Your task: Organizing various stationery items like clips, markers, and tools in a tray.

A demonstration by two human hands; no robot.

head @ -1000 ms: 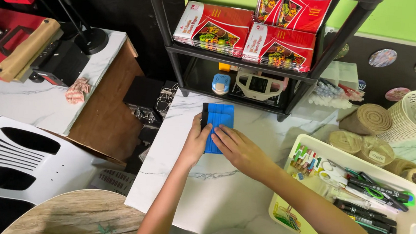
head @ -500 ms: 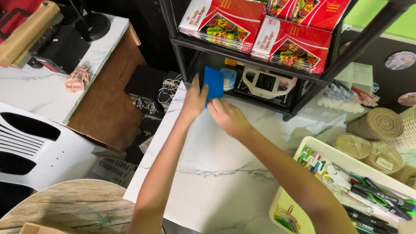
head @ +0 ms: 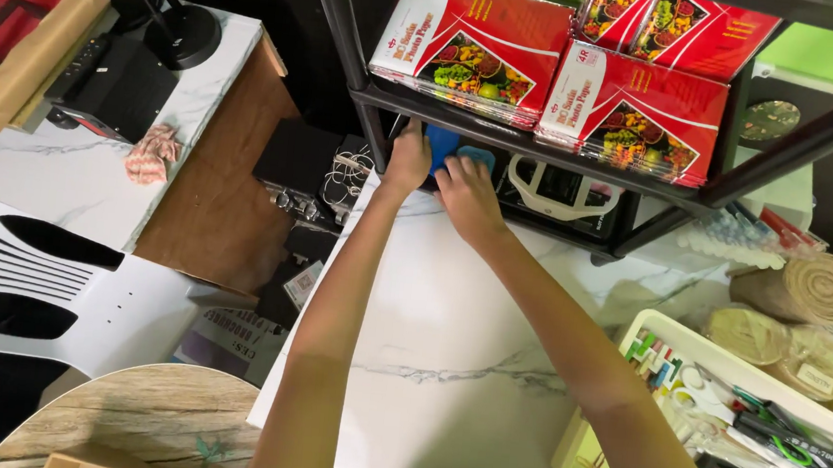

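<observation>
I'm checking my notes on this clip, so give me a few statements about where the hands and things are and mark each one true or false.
1. Both hands reach under the black shelf. True.
2. The left hand and right hand are at a blue thing. True.
3. The red packets lie on the white table. False: they sit on top of the shelf.
4. The tray of pens is beside the left arm. False: it is by the right arm.
5. A white plastic chair stands to the left of the table. True.
</observation>
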